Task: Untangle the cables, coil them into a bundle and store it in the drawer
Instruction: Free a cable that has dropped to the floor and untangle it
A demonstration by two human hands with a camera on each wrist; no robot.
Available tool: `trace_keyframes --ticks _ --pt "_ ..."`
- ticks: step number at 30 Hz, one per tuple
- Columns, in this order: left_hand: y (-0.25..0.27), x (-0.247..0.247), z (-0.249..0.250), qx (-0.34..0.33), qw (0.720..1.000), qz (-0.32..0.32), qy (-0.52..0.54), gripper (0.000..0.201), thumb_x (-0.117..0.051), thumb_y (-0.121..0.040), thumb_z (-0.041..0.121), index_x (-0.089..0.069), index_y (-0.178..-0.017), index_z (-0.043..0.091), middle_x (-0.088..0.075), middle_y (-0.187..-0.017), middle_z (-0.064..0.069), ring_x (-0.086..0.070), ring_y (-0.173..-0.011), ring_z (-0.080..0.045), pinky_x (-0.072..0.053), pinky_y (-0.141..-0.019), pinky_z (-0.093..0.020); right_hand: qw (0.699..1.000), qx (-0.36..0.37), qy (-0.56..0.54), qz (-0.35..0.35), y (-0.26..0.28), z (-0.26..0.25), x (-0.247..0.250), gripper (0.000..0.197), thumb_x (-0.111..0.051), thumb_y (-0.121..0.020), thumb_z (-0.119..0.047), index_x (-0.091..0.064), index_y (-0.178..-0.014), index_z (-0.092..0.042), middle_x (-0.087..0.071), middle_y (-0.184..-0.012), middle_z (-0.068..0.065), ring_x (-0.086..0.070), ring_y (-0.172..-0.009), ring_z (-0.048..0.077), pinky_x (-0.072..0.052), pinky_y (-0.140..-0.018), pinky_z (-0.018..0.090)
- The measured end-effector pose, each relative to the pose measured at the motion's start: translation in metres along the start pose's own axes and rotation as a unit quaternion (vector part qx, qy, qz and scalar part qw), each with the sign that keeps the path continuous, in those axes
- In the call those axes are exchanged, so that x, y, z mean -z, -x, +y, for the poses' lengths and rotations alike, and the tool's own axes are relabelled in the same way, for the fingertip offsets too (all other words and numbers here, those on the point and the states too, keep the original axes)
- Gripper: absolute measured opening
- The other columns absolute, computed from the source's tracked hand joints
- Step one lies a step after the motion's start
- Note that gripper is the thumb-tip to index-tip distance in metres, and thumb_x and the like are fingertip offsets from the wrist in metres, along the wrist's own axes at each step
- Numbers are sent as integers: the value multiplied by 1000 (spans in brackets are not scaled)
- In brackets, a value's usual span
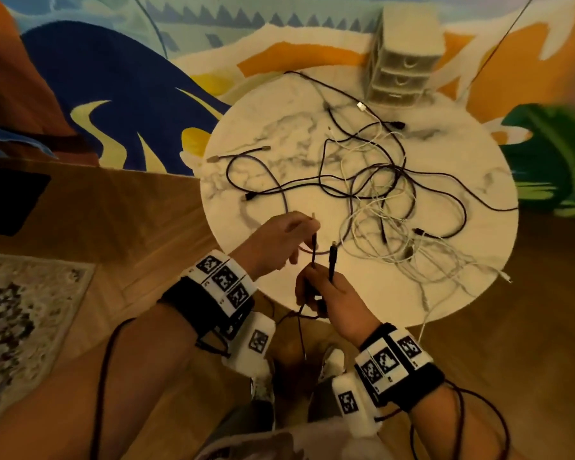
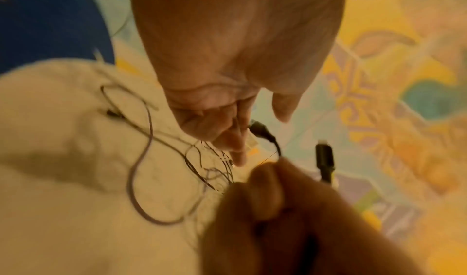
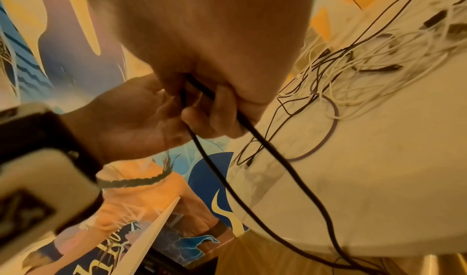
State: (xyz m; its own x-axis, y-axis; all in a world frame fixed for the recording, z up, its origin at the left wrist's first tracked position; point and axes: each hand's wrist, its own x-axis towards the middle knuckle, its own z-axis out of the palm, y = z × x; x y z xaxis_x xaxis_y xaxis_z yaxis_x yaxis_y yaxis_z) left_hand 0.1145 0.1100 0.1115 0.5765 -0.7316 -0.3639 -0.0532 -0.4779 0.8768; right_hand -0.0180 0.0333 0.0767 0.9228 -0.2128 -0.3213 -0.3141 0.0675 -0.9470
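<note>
A tangle of black and white cables [image 1: 379, 194] covers the round marble table [image 1: 246, 134]; it also shows in the right wrist view [image 3: 353, 59]. At the table's near edge my right hand [image 1: 322, 287] grips a black cable [image 3: 252, 135] with curled fingers [image 3: 217, 107]. Its two plug ends [image 1: 332, 258] stand up out of the fist, and the rest hangs in a loop below the table. My left hand [image 1: 307, 229] is at the taller plug [image 2: 260, 131]: its fingers [image 2: 237, 143] touch the plug and the thumb stands slightly apart. A small white drawer unit [image 1: 402, 71], drawers closed, stands at the table's far edge.
A separate dark cable [image 1: 263, 180] lies looped on the table's left half. White cable ends [image 1: 425, 303] hang over the near right rim. A colourful rug [image 1: 113, 94] lies beyond the table, wooden floor around it, and a patterned mat [image 1: 20, 310] at the left.
</note>
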Motion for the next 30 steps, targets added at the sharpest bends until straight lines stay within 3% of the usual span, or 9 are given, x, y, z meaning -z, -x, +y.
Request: trace_keyframes --ticks 3,7,9,11,15,19,23,26,30 --pt "-1 -23 15 -5 996 -39 76 22 -49 -96 17 -58 -106 0 -62 -75 -6 -41 -50 -12 -32 -41 -18 999 -1 -30 16 11 1 9 40 -33 -102 -18 -57 -71 -11 -54 -66 9 -41 -47 3 -31 -47 11" --pt "0 -63 29 -61 997 -29 45 10 -57 -92 11 -62 -100 10 -66 -81 -2 -60 -64 -5 -47 -57 -18 994 -18 -92 48 25 -2 49 44 -29 -103 -19 -58 -74 -5 -60 -60 -5 -47 -46 1 -31 -44 10" --pt "-2 -80 37 -70 997 -15 28 12 -60 -90 14 -64 -102 14 -68 -85 -2 -64 -69 -25 -53 -60 -35 995 -11 -91 43 30 0 68 47 -26 -104 -18 -59 -73 -5 -60 -61 -3 -46 -46 1 -32 -44 11" --pt "-8 -100 51 -75 997 -15 4 12 -63 -88 16 -65 -100 16 -67 -82 -1 -60 -59 -32 -50 -49 -35 995 -3 -84 48 36 1 90 47 -26 -104 -14 -59 -71 -7 -60 -62 0 -47 -45 3 -33 -45 11" --pt "-24 -140 75 -97 993 -11 -62 9 -67 -85 18 -64 -94 18 -60 -81 3 -55 -45 -2 -43 -40 -25 994 16 -86 64 42 3 131 36 -35 -101 -8 -56 -73 -9 -57 -57 -3 -45 -41 4 -35 -43 13" --pt "-31 -153 81 -127 987 2 -102 10 -65 -86 29 -65 -93 21 -57 -85 9 -56 -69 -2 -46 -58 -20 996 42 -41 66 40 4 145 34 -37 -99 -2 -54 -74 -16 -56 -50 -6 -41 -41 5 -33 -42 20" --pt "-40 -187 91 -158 970 21 -182 16 -52 -94 35 -56 -90 19 -50 -83 10 -45 -81 -4 -33 -75 -21 996 35 -22 85 47 10 166 30 -39 -95 7 -48 -77 -14 -49 -58 2 -42 -43 2 -34 -43 23" --pt "-41 -195 100 -179 970 12 -165 20 -45 -96 39 -52 -87 23 -49 -78 11 -47 -78 -4 -35 -74 -27 995 6 -57 85 50 7 173 33 -37 -95 9 -49 -75 -14 -47 -59 6 -45 -40 2 -35 -41 19" --pt "-47 -195 124 -164 972 -94 -141 20 -49 -95 35 -49 -76 30 -51 -69 12 -51 -65 6 -36 -60 -13 997 -61 -47 10 52 7 184 39 -33 -99 3 -49 -65 -9 -48 -48 2 -40 -33 2 -33 -41 17"
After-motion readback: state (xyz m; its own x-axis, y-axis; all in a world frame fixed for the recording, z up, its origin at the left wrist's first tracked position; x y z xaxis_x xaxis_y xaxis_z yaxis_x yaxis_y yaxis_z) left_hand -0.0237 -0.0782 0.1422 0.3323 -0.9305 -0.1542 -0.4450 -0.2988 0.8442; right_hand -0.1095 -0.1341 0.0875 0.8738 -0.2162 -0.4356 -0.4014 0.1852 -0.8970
